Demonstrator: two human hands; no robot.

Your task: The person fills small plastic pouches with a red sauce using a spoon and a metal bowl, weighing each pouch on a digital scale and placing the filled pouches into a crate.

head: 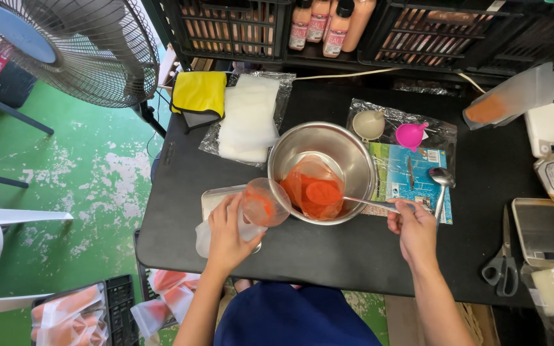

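The left hand (226, 234) has its grip wrapped around a clear plastic pouch (261, 205), holding its mouth open and tilted toward the steel bowl (323, 172); orange sauce shows inside the pouch. The right hand (413, 232) is closed on the handle of a long spoon (370, 204), whose other end reaches into the bowl at about 9 o'clock from that hand. The bowl sits near the middle of the black desk (328, 256) and holds orange sauce (315, 192) pooled on its near side. Under the left hand lies a small metal tray (216, 198), touching the pouch. At 12 o'clock from the bowl's left rim is a stack of clear bags (249, 118), with a yellow cloth (199, 93) just beside it. At 2 o'clock from the bowl stand a beige funnel (369, 125) and a pink funnel (410, 136). A second spoon (442, 179) rests on a printed sheet at 3 o'clock. Scissors (501, 263) lie well apart, near the desk's right edge, beside a small scale (542, 232).
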